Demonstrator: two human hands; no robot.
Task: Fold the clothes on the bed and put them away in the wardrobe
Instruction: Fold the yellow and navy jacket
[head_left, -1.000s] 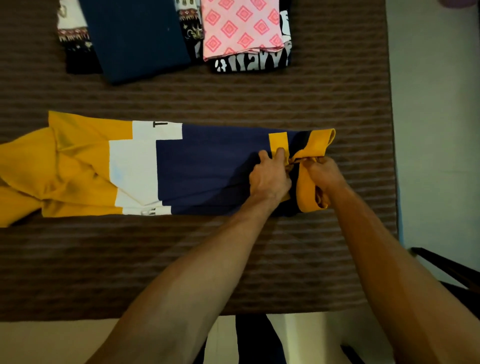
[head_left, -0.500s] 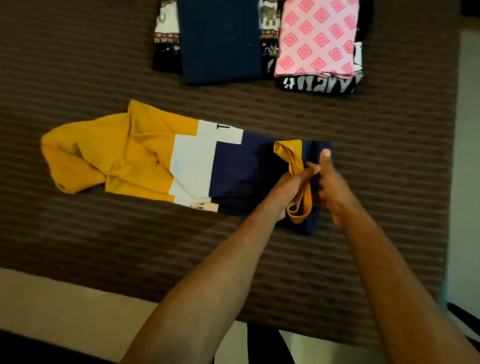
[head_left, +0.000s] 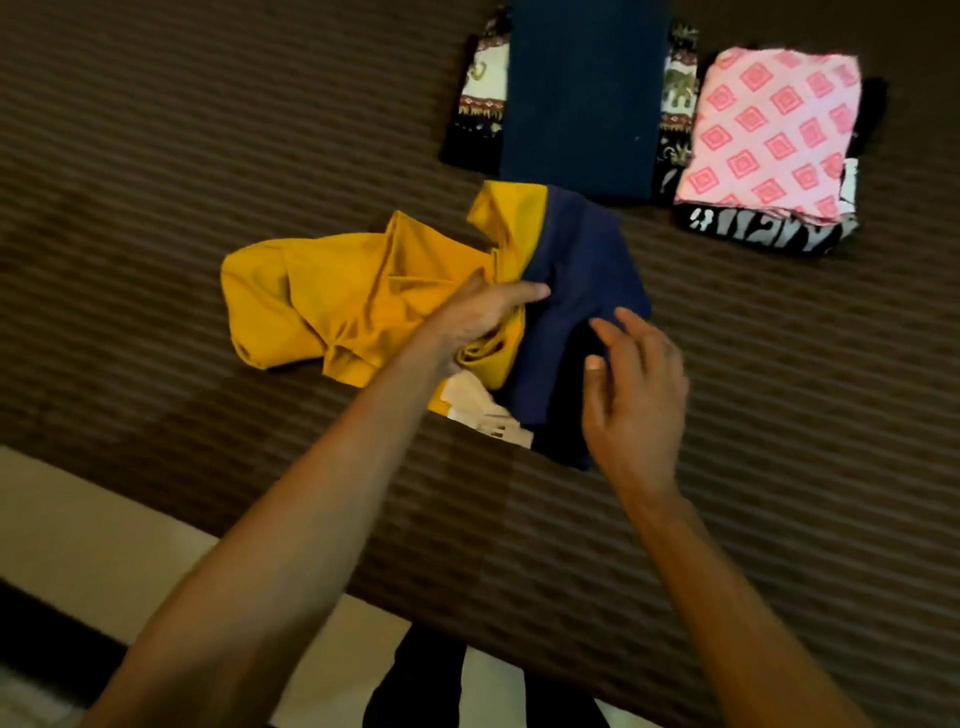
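A soft yellow, navy and white cotton shirt is seen from above, lying half folded near the middle of a bed covered by a brown ribbed blanket. Its navy end has been turned over to the right, while the yellow part is left bunched and creased to the left, and a white panel shows at the near edge.

The left hand is laid on the shirt where yellow meets navy. Its fingers are stretched almost straight and pressed flat on the cloth; whether any fabric is pinched beneath the palm cannot be told. The right hand is held just above the navy fold, its fingers loosely spread and slightly bent, with nothing grasped.

The shirt is judged to be light, limp and easily creased, so it will sag and slide out of shape if lifted by one point. It is best taken at two corners of a folded edge, or carried flat from beneath.

At the far side of the bed, well apart from the hands, a folded dark blue garment is set on black-and-white elephant-print cloth. To its right, a folded pink diamond-patterned fabric is stacked on a black item with white lettering.
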